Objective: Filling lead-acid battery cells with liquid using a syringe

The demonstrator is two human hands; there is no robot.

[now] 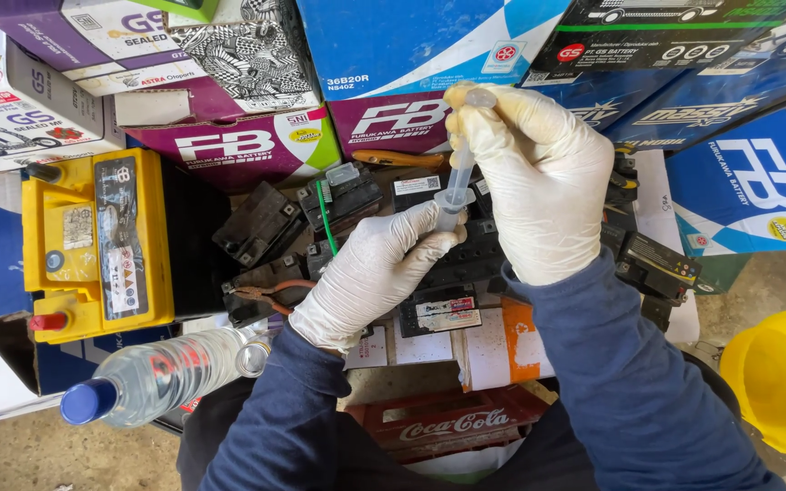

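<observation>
Holding one clear syringe upright over a cluster of small black batteries, both hands in pale gloves. Left hand pinches the barrel low, at the flange, fingers closed round it; right hand wraps the top, thumb on the plunger head, grip closed on it. Plunger looks partly drawn out, so filling or dosing seems under way, not finished; liquid level in the barrel too unclear to tell. Tip hidden behind the left fingers, so cannot tell if it sits in a battery.

Counts: one syringe, two gloved hands, one yellow battery at left, roughly six or seven small black batteries (some hidden), one clear bottle with blue cap lying near the left forearm, one yellow hard hat at right, one red crate below. Stacked battery cartons behind, about ten.
</observation>
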